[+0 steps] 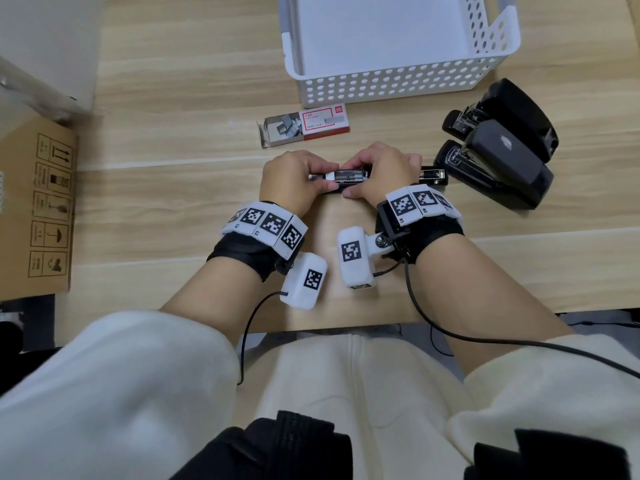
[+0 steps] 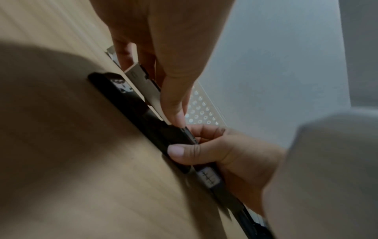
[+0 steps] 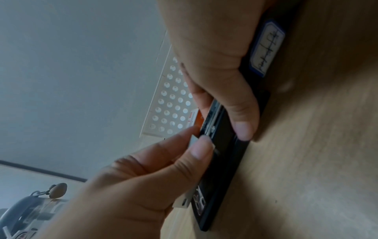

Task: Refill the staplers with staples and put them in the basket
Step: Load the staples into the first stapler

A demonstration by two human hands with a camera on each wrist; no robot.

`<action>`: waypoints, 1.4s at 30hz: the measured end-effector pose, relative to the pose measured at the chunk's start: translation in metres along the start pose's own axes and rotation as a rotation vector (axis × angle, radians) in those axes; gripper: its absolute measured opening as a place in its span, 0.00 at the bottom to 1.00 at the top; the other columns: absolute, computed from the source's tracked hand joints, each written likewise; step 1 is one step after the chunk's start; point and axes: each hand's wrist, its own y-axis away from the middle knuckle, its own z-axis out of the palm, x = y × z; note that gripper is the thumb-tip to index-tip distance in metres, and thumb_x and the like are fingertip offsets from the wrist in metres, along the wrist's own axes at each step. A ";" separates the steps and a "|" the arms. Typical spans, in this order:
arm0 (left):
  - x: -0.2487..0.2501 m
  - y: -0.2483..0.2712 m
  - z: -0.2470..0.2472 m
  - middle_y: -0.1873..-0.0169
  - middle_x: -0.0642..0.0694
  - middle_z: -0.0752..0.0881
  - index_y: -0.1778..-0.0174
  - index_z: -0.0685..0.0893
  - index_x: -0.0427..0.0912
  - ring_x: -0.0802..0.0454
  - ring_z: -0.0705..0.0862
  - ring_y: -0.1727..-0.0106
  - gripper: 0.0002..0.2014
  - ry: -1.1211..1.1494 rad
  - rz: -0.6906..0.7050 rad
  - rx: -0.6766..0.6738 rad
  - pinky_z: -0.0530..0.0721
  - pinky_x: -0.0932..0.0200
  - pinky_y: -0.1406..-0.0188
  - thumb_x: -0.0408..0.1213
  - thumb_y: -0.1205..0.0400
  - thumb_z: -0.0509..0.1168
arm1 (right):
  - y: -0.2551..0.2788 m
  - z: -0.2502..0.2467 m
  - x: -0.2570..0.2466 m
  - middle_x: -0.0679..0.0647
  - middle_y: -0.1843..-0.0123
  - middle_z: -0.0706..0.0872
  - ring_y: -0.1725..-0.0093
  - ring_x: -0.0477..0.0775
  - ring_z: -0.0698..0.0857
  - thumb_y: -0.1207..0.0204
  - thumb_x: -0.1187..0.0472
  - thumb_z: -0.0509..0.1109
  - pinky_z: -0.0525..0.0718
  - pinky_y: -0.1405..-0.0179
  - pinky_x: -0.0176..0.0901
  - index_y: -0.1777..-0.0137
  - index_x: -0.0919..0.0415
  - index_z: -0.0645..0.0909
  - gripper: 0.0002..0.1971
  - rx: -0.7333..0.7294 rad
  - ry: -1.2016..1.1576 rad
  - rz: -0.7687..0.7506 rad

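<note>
Now: black stapler (image 1: 349, 180) lies flat on wooden table (image 1: 173, 161), opened out, metal staple rail (image 2: 143, 85) exposed. L hand (image 1: 292, 178) pinches the rail's outer end, thumb + fingers curled on it. R hand (image 1: 379, 173) grips stapler body, thumb (image 3: 242, 116) pressed on near side, fingers curled over far side. Staple box (image 1: 304, 128) open, just beyond hands. White basket (image 1: 398, 84) behind it. Two other black staplers (image 1: 498, 150) to the R, near basket corner.
</note>
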 end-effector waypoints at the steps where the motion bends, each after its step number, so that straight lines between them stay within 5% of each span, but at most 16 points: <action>1: 0.000 0.000 0.000 0.48 0.44 0.88 0.45 0.88 0.45 0.47 0.84 0.44 0.15 0.007 -0.004 0.006 0.77 0.48 0.37 0.37 0.29 0.74 | 0.000 0.000 0.000 0.45 0.44 0.83 0.41 0.48 0.77 0.40 0.53 0.82 0.62 0.38 0.47 0.49 0.44 0.86 0.18 0.002 0.000 0.002; 19: -0.001 -0.007 0.000 0.45 0.45 0.88 0.42 0.86 0.45 0.45 0.83 0.43 0.17 -0.109 0.015 -0.064 0.77 0.48 0.37 0.39 0.27 0.73 | -0.001 0.002 0.001 0.45 0.44 0.84 0.41 0.47 0.77 0.41 0.53 0.82 0.62 0.39 0.47 0.50 0.43 0.86 0.18 0.012 -0.007 0.005; 23: -0.001 -0.006 -0.001 0.45 0.45 0.88 0.40 0.85 0.44 0.49 0.84 0.42 0.22 0.030 -0.028 -0.053 0.78 0.52 0.35 0.40 0.30 0.76 | -0.001 0.001 0.001 0.45 0.44 0.84 0.40 0.48 0.78 0.40 0.53 0.82 0.61 0.40 0.47 0.49 0.43 0.86 0.18 0.014 -0.010 -0.005; 31: 0.008 -0.015 -0.004 0.66 0.54 0.86 0.48 0.87 0.43 0.55 0.83 0.58 0.14 0.093 -0.111 -0.081 0.83 0.54 0.40 0.34 0.29 0.75 | 0.002 0.003 0.002 0.46 0.45 0.83 0.39 0.51 0.77 0.40 0.51 0.81 0.57 0.46 0.47 0.48 0.42 0.85 0.18 0.026 0.047 -0.032; 42: 0.003 -0.016 -0.018 0.69 0.53 0.85 0.52 0.88 0.39 0.62 0.81 0.65 0.11 0.151 -0.126 -0.113 0.78 0.70 0.52 0.28 0.30 0.75 | 0.014 -0.011 0.030 0.49 0.40 0.81 0.34 0.55 0.72 0.36 0.50 0.79 0.58 0.30 0.56 0.43 0.43 0.82 0.20 0.122 0.205 0.133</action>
